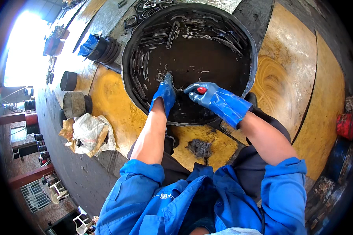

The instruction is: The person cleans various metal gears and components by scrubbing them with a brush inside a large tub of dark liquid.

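A large round black tub [254,74] stands in front of me, with dark murky liquid inside. My left hand [164,93], in a blue rubber glove, reaches down at the tub's near left. Its darkened fingertips meet a small shiny patch at the liquid, and what they touch is hidden. My right hand [204,94], gloved the same way, is closed around a tool with a red handle end [201,90]; the rest of that tool is hard to make out. Wet dark strip-like parts [217,35] line the tub's far inner wall, with more along its left side.
Yellow stained boards [288,58] lie around the tub. A grey clump of rag or fibre [200,148] lies between my legs. White plastic bags [91,133] sit at the left, near open cylinders [73,105] and a black bucket [100,47] holding blue material.
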Tool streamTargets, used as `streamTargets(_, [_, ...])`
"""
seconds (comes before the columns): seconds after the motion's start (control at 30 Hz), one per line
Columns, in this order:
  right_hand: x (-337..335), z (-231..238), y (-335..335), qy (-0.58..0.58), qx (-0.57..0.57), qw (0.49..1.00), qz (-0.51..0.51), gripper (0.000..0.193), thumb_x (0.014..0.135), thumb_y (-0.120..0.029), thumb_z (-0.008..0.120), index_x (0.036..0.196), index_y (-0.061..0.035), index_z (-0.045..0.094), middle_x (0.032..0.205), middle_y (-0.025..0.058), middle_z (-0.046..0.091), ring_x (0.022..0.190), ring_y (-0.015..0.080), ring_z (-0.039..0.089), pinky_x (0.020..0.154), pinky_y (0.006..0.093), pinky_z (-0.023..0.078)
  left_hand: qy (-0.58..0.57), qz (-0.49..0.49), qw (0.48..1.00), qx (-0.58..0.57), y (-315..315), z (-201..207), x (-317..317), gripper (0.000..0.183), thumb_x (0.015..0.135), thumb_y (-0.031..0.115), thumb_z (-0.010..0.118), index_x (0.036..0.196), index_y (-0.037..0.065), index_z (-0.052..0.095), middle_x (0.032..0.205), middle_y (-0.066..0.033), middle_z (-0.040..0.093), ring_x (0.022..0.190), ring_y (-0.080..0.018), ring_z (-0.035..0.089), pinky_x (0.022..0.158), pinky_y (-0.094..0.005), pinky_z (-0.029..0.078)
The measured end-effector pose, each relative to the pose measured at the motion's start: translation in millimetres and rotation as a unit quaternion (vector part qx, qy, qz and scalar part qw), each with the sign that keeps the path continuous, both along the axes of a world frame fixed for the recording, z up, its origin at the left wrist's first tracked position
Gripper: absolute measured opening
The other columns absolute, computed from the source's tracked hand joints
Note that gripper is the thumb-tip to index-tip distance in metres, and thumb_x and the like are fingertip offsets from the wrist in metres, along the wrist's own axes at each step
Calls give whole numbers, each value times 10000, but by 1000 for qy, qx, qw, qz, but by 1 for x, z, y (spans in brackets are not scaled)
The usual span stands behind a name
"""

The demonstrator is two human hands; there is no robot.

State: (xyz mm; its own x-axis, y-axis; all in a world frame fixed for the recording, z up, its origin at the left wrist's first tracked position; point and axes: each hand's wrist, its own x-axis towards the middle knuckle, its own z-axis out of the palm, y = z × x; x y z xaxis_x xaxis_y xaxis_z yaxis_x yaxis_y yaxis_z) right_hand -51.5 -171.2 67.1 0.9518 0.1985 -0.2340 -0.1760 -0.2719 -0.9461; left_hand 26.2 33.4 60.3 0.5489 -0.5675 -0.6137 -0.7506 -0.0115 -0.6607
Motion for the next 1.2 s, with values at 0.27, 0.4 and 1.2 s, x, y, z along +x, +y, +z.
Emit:
streamTargets(0.27, [21, -17, -5, -57, 54, 996, -38, 243, 964, -62, 679, 1195, -74, 752, 1118, 59, 777, 1002, 131, 701, 943, 305, 564, -431, -358, 828, 17, 44, -88, 24, 473, 1100, 301, 411, 1356, -11, 657, 1304, -120, 713, 1252, -290, 622, 1163, -451, 391])
streamTargets(0.4, [36, -23, -20, -26, 63, 994, -85, 222, 967, -96, 713, 1183, -71, 758, 1076, 49, 779, 959, 116, 693, 900, 292, 569, -197, -303, 910, 206, -5, -32, 9, 573, 1123, 413, 349, 1388, -12, 625, 1349, -146, 685, 1245, -289, 614, 1125, -408, 415])
streamTargets(1.2, [49, -34, -52, 189, -91, 947, -243, 370, 936, -414, 718, 1111, -90, 755, 1000, 107, 766, 943, 235, 713, 883, 388, 549, -251, -563, -298, 729, -41, -38, -15, 401, 1052, 347, 622, 1194, -20, 696, 1001, -97, 722, 903, -183, 609, 832, -341, 503])
